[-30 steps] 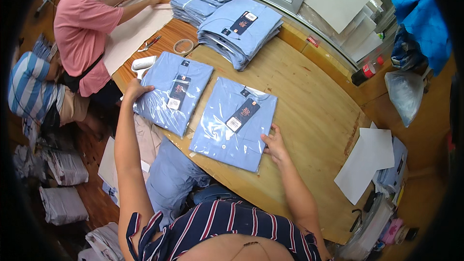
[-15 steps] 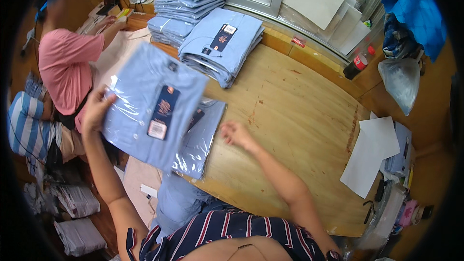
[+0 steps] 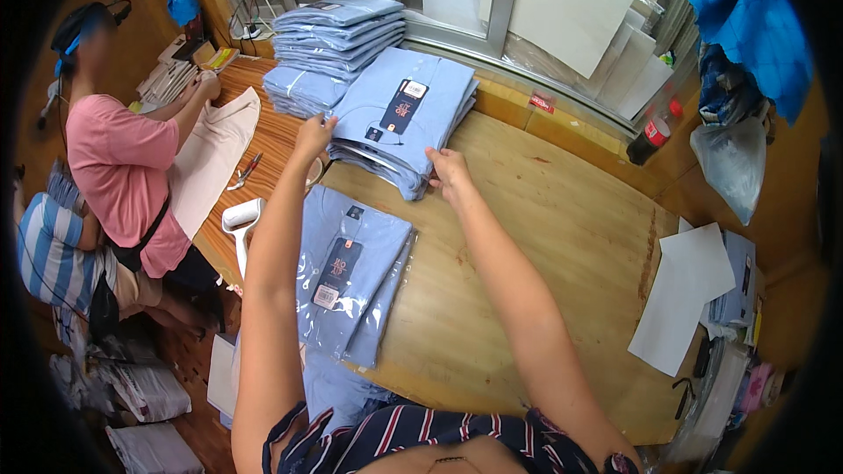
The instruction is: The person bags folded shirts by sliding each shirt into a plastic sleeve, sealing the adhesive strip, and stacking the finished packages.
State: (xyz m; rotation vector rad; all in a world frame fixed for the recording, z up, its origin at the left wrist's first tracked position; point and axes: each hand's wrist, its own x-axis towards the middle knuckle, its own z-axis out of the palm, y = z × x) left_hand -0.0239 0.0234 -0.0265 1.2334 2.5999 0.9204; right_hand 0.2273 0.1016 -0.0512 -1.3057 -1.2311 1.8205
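Note:
A bagged light-blue folded shirt lies on top of a low stack of the same shirts at the far side of the wooden table. My left hand grips its left edge. Its near right corner is held by my right hand. Both arms are stretched forward. Another bagged blue shirt lies flat on the table near me, under my left forearm. Taller stacks of folded shirts stand behind, by the window.
A person in a pink top works at the left on a cream cloth, with scissors and a white lint roller nearby. A red-capped bottle, a plastic bag and white paper sheets sit at the right.
One bagged shirt was lifted off the table by my left hand and carried forward onto the far stack. My right hand left the table and joined it at the shirt's corner.

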